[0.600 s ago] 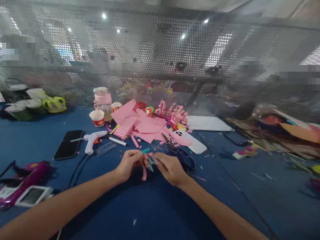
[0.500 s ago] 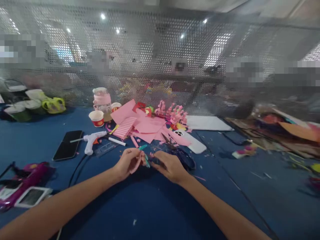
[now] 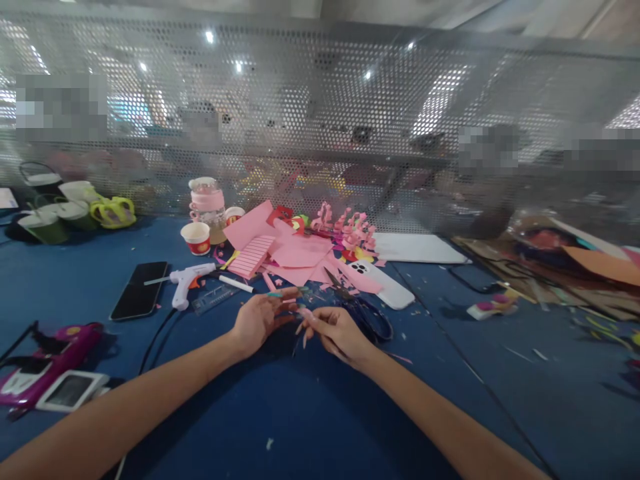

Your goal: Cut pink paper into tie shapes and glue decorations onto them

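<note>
My right hand [image 3: 343, 335] is closed, thumb and fingers pinching a small pink paper piece [image 3: 305, 313]. Facing it, my left hand [image 3: 257, 323] has its fingers stretched out and apart, their tips close to that paper. Teal bits show at the left fingertips; whether they are nails or something else, I cannot tell. Beyond the hands lies a pile of pink paper sheets [image 3: 303, 247], one of them striped [image 3: 254, 256]. Dark-handled scissors [image 3: 367, 317] rest just right of my right hand, partly beside a white phone [image 3: 387, 285].
A white glue gun [image 3: 187, 280] lies by a black phone [image 3: 140, 291], its cord running toward me. Paper cups [image 3: 196, 240], a pink-banded bottle [image 3: 207, 203] and curled pink paper flowers [image 3: 355, 230] stand near the perforated metal screen [image 3: 320, 133]. A purple toy-like object [image 3: 55, 360] sits left.
The curled pink strip that hung from my left hand no longer shows there. My left fingers have straightened, and my right hand now pinches pink paper.
</note>
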Action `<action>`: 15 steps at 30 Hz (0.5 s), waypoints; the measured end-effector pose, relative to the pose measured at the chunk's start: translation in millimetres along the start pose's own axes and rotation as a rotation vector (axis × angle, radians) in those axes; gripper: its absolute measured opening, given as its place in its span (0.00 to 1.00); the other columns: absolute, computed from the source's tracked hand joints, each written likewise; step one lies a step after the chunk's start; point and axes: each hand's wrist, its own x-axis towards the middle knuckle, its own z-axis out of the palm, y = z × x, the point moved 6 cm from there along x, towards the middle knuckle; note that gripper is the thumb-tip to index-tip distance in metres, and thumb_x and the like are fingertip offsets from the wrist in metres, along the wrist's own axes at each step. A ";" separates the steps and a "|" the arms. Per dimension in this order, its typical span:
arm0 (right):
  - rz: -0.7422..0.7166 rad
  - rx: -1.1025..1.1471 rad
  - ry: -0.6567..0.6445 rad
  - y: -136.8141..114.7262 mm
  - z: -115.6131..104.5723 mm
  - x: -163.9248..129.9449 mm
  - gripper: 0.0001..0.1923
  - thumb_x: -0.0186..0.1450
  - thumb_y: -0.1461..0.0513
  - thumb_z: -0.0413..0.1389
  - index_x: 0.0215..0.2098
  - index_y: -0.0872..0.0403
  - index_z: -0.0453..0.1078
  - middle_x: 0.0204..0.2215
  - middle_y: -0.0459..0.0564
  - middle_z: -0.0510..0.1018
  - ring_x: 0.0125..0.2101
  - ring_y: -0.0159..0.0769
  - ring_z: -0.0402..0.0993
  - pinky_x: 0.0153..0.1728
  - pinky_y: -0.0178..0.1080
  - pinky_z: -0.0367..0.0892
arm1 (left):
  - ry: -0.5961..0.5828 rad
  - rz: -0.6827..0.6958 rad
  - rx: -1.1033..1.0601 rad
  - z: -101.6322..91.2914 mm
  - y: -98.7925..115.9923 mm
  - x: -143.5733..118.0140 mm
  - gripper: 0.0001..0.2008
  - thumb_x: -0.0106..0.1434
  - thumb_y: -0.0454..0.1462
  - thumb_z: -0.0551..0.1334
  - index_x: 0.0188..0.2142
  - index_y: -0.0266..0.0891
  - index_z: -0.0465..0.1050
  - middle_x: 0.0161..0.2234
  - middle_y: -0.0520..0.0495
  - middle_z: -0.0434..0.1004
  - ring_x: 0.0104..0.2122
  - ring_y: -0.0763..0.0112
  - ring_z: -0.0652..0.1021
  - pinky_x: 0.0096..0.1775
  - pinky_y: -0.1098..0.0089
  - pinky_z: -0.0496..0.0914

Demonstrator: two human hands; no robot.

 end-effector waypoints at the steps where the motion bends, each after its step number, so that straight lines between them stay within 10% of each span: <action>1: 0.013 0.060 0.003 -0.6 -1.4 0.6 0.19 0.50 0.50 0.60 0.22 0.59 0.71 0.15 0.43 0.74 0.04 0.15 0.50 0.05 0.25 0.39 | -0.017 0.037 0.077 -1.4 -0.6 1.3 0.17 0.54 0.36 0.50 0.40 0.33 0.72 0.44 0.41 0.72 0.41 0.66 0.72 0.42 0.66 0.66; 8: 0.101 0.305 -0.085 -3.3 1.6 -3.4 0.15 0.46 0.54 0.64 0.18 0.59 0.71 0.13 0.43 0.74 0.04 0.13 0.48 0.05 0.22 0.40 | -0.101 0.586 1.193 13.9 8.5 -9.9 0.18 0.51 0.30 0.60 0.44 0.37 0.68 0.43 0.44 0.72 0.45 0.64 0.68 0.49 0.59 0.60; 15: 0.143 0.437 -0.156 -3.2 12.9 -9.4 0.14 0.46 0.55 0.64 0.18 0.59 0.72 0.11 0.41 0.71 0.04 0.13 0.47 0.04 0.22 0.41 | -0.048 0.930 1.403 21.3 15.9 -20.7 0.06 0.60 0.35 0.57 0.34 0.38 0.72 0.33 0.46 0.76 0.35 0.69 0.71 0.38 0.67 0.66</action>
